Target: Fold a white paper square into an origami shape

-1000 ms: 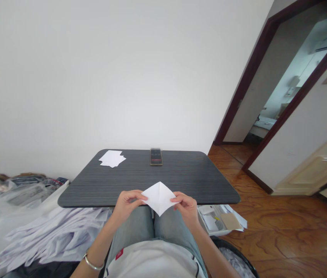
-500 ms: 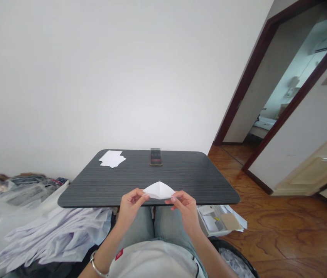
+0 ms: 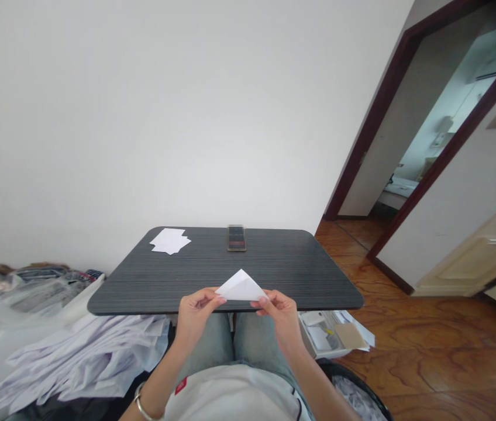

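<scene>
A white sheet of paper (image 3: 241,286), folded into a triangle with its point facing away from me, is held over the near edge of the dark table (image 3: 143,286). My left hand (image 3: 197,310) pinches its left corner between thumb and fingers. At the right corner, my right hand (image 3: 278,313) grips it the same way. Several loose white papers (image 3: 169,240) lie overlapping at the table's far left. A phone (image 3: 236,238) rests at the middle of the far edge.
White wall stands directly behind the table. A heap of pale cloth (image 3: 85,356) is at the lower left. To the right below the table are a box of papers (image 3: 329,336) and a dark bin (image 3: 357,397) with crumpled contents. A doorway opens at the right.
The paper, curved and partly spread before, is now a flatter, sharper triangle with a straight near edge. Both hands keep hold of its corners and have barely shifted.
</scene>
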The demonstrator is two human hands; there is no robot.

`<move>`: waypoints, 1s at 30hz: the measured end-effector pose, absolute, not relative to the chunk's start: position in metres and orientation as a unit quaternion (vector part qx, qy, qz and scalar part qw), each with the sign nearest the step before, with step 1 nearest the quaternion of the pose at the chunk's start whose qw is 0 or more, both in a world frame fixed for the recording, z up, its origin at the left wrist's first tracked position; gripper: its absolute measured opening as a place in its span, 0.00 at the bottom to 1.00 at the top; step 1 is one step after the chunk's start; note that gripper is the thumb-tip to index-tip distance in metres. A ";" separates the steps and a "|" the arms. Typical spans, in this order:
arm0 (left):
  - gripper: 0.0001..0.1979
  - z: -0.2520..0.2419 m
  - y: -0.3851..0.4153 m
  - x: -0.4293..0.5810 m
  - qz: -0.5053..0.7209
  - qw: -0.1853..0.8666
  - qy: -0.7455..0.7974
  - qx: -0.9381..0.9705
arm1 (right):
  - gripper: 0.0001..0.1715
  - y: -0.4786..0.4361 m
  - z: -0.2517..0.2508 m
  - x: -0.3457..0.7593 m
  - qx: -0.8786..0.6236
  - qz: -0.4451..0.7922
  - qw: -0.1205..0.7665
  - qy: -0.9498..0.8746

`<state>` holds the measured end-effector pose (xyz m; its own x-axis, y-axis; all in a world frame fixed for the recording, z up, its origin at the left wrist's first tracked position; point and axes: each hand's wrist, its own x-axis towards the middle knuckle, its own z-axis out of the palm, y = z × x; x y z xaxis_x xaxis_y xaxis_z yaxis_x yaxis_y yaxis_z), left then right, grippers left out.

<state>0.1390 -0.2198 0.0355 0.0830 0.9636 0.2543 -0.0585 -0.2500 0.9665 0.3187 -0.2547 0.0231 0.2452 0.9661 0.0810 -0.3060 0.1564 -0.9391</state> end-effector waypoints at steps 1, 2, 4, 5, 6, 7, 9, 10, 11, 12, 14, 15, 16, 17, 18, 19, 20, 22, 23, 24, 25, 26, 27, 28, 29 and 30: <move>0.07 0.036 -0.220 0.141 0.547 0.479 0.397 0.560 | 0.13 -0.255 0.023 0.318 -0.434 0.486 0.658 -0.376; 0.09 0.036 -0.221 0.142 0.545 0.494 0.397 0.549 | 0.13 -0.255 0.023 0.318 -0.434 0.490 0.657 -0.373; 0.11 0.037 -0.222 0.146 0.540 0.523 0.402 0.523 | 0.12 -0.255 0.022 0.318 -0.437 0.494 0.655 -0.368; 0.12 0.037 -0.223 0.147 0.537 0.537 0.405 0.509 | 0.12 -0.254 0.021 0.317 -0.439 0.496 0.654 -0.365; 0.13 0.036 -0.223 0.148 0.536 0.549 0.408 0.495 | 0.13 -0.254 0.020 0.317 -0.441 0.497 0.655 -0.360; 0.14 0.036 -0.223 0.150 0.536 0.558 0.411 0.482 | 0.14 -0.254 0.019 0.316 -0.442 0.498 0.656 -0.355; 0.15 0.032 -0.223 0.151 0.541 0.570 0.412 0.461 | 0.16 -0.252 0.017 0.315 -0.441 0.500 0.663 -0.342; 0.15 0.030 -0.222 0.152 0.543 0.577 0.409 0.452 | 0.17 -0.252 0.015 0.315 -0.439 0.501 0.666 -0.336; 0.15 0.027 -0.221 0.153 0.546 0.584 0.406 0.443 | 0.17 -0.251 0.014 0.315 -0.438 0.502 0.668 -0.331; 0.15 0.025 -0.220 0.153 0.549 0.591 0.402 0.434 | 0.17 -0.250 0.012 0.314 -0.437 0.502 0.670 -0.329; 0.16 0.019 -0.218 0.154 0.556 0.596 0.405 0.415 | 0.16 -0.249 0.009 0.313 -0.438 0.497 0.673 -0.331; 0.16 0.017 -0.218 0.154 0.563 0.594 0.409 0.405 | 0.16 -0.248 0.007 0.313 -0.440 0.491 0.675 -0.332; 0.16 0.016 -0.217 0.154 0.568 0.590 0.413 0.398 | 0.15 -0.247 0.005 0.313 -0.444 0.482 0.677 -0.335; 0.16 0.014 -0.217 0.154 0.573 0.586 0.416 0.393 | 0.15 -0.246 0.004 0.314 -0.449 0.472 0.679 -0.339; 0.16 0.014 -0.217 0.154 0.576 0.582 0.418 0.392 | 0.15 -0.245 0.002 0.314 -0.454 0.461 0.680 -0.345; 0.16 0.014 -0.217 0.153 0.577 0.579 0.419 0.395 | 0.15 -0.245 0.001 0.315 -0.459 0.450 0.680 -0.353; 0.16 0.014 -0.217 0.152 0.574 0.578 0.418 0.403 | 0.15 -0.244 0.000 0.315 -0.463 0.439 0.680 -0.360; 0.15 0.016 -0.216 0.149 0.560 0.576 0.414 0.427 | 0.15 -0.243 -0.001 0.318 -0.470 0.423 0.678 -0.375; 0.14 0.017 -0.215 0.147 0.548 0.578 0.412 0.442 | 0.15 -0.242 -0.001 0.319 -0.472 0.418 0.675 -0.382; 0.13 0.018 -0.214 0.144 0.533 0.581 0.410 0.459 | 0.15 -0.242 0.000 0.321 -0.473 0.416 0.671 -0.390; 0.12 0.019 -0.212 0.141 0.514 0.585 0.406 0.479 | 0.15 -0.242 0.000 0.323 -0.473 0.415 0.667 -0.399; 0.11 0.020 -0.209 0.138 0.492 0.589 0.401 0.500 | 0.15 -0.242 0.001 0.324 -0.474 0.415 0.660 -0.409; 0.11 0.021 -0.207 0.135 0.471 0.591 0.393 0.524 | 0.15 -0.242 0.002 0.326 -0.474 0.415 0.653 -0.421; 0.11 0.022 -0.205 0.133 0.450 0.593 0.375 0.553 | 0.15 -0.242 0.003 0.328 -0.474 0.416 0.644 -0.433; 0.11 0.023 -0.203 0.130 0.437 0.592 0.358 0.574 | 0.15 -0.242 0.004 0.329 -0.475 0.416 0.636 -0.444; 0.11 0.024 -0.201 0.129 0.423 0.593 0.347 0.590 | 0.15 -0.243 0.005 0.329 -0.475 0.417 0.628 -0.454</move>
<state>0.1286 -0.2012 0.0241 0.4008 0.9119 0.0878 -0.0918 -0.0554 0.9942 0.3295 -0.2429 0.0051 0.2392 0.9552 0.1741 -0.0917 0.2007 -0.9754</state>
